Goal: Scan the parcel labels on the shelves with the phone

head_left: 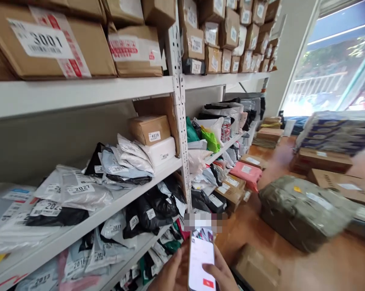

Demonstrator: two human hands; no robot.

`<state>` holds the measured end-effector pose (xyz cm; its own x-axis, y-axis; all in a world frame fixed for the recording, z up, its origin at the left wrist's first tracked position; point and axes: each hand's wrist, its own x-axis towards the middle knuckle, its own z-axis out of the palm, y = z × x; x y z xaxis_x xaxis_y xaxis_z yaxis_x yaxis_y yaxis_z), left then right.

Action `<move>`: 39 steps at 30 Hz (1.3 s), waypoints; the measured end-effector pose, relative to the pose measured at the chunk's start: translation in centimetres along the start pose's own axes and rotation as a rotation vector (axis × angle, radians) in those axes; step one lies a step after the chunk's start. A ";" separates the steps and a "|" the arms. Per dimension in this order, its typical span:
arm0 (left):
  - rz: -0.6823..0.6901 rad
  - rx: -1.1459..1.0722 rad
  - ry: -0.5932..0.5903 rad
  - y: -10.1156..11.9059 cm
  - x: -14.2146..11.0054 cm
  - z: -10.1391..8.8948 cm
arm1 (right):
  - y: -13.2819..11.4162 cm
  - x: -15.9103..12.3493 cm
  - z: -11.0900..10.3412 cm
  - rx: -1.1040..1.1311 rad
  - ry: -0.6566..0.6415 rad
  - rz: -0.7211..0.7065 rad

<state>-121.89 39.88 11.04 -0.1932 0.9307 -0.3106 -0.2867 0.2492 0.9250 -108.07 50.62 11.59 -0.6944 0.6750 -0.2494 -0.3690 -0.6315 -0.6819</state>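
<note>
A smartphone with a lit, mostly white screen is held upright at the bottom centre. Along its left side lies my left hand, closed on it, with the fingers behind largely hidden. My right hand wraps the right side, its thumb over the lower part of the screen. A red button shows low on the screen, and the top of the phone shows a picture of packages. Just beyond it, a pixelated patch covers part of the view. To the left, shelves carry bagged parcels with numbered labels.
White metal shelving runs along the left, with cardboard boxes on top. An upright post stands between two bays. On the floor at right are a large olive wrapped bundle, a pink parcel and several cartons. A bright window is behind.
</note>
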 end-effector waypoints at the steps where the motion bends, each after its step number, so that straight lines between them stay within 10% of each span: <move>1: -0.022 -0.193 -0.037 0.1 0.1 1.3 | 0.2 0.1 0.7 0.014 -0.005 -0.030; 11: -0.130 -0.523 0.237 -0.2 -1.2 4.8 | 0.1 -1.2 3.5 -0.100 0.090 -0.087; 39: -0.085 -0.610 0.108 0.5 -3.3 4.3 | 2.1 -1.3 1.1 -0.108 -0.196 -0.152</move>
<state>-117.37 38.06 13.42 -0.2307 0.8739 -0.4279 -0.7832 0.0942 0.6146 -108.66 48.02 11.28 -0.7462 0.6656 -0.0084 -0.4170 -0.4773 -0.7735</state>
